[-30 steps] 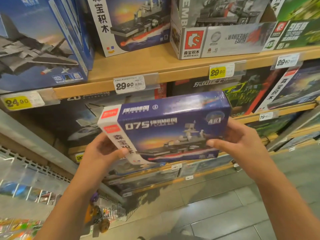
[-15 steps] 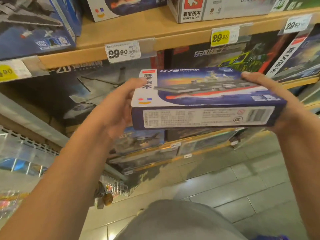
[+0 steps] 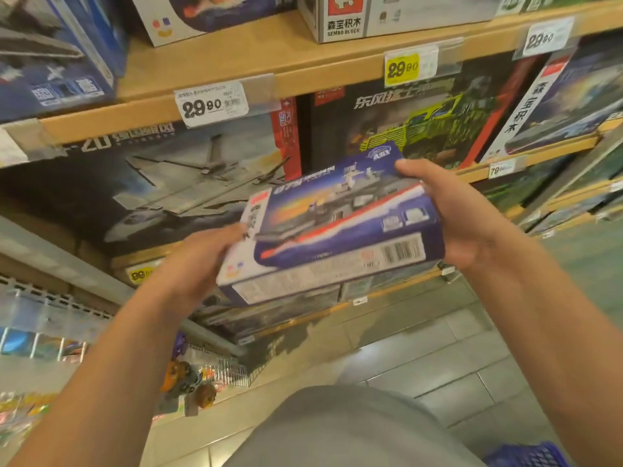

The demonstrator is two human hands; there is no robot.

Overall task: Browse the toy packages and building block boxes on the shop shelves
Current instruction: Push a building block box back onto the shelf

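Browsing is under way: one warship block box [image 3: 340,224] is off the shelves [image 3: 215,79] and held at chest height, tilted, front face up, barcode edge toward the viewer. Judged mid-inspection; the fighter-jet box [image 3: 168,183], the green truck box [image 3: 421,129] and the boxes above remain unexamined.

Left hand [image 3: 195,264] grips the near-left corner, fingers under the box and hidden, thumb on its left end. Right hand [image 3: 462,217] clasps the right end, thumb on top, fingers curled beneath.
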